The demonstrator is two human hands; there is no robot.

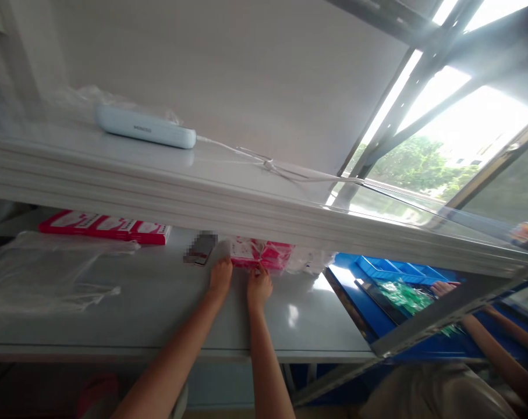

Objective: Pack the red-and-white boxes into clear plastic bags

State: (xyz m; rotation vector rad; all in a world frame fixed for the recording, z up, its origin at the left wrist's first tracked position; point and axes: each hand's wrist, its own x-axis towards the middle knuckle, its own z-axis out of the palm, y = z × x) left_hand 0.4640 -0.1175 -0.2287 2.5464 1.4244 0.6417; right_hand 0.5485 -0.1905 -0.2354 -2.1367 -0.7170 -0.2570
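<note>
Reaching over the front edge of the grey table (167, 329), you have both hands at the clear-wrapped pink packet (277, 254), which lies on the tabletop below the upper shelf (246, 202). Your left hand (221, 272) is at its left near corner; those fingers are too blurred to tell whether they grip. Your right hand (260, 285) has its fingers drawn narrow against the middle of the near edge; whether they pinch the film, I cannot tell.

The loose film looks likely to slide, so steady the corner with your left and work the wrap with light right fingertips. Stay low: the shelf's front edge overhangs and hides the packet's far side from view.

Just left of your left hand lies a dark phone (206, 247); mind your knuckles there. Farther left are clear plastic bags (49, 270) and, behind them, a row of pink boxes (109, 228). Crumpled clear plastic (311, 261) sits just right of the packet. Past the slanting metal post (442, 314), a co-worker's hand (443, 288) is near green packets (404, 297) and a blue tray (397, 270).
</note>
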